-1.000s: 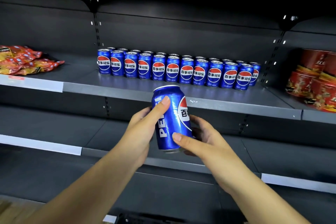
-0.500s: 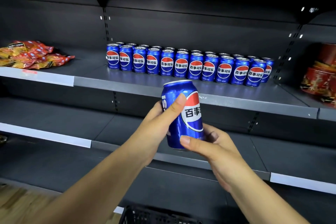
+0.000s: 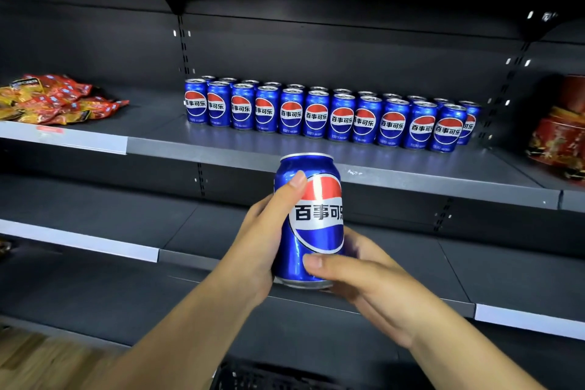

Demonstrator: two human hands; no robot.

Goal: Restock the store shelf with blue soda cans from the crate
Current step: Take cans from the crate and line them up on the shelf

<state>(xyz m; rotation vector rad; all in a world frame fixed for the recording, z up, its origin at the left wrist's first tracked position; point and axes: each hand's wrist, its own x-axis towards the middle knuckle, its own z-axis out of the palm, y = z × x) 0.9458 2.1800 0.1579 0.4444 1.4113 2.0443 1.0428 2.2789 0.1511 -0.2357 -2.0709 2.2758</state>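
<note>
In front of the shelf (image 3: 348, 165), both hands hold one blue can (image 3: 308, 222) upright
Left hand (image 3: 253, 247) wraps its side, right hand (image 3: 367, 282) pinches its base; stocked cans (image 3: 329, 112) stand at 12 o'clock

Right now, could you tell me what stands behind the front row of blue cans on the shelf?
A second row of cans stands behind the front row; only their tops show, so their labels are hidden.

Dim, dark shelving (image 3: 411, 180) with glare on cans (image 3: 316, 117); wide-angle bending, blurred edges.
</note>
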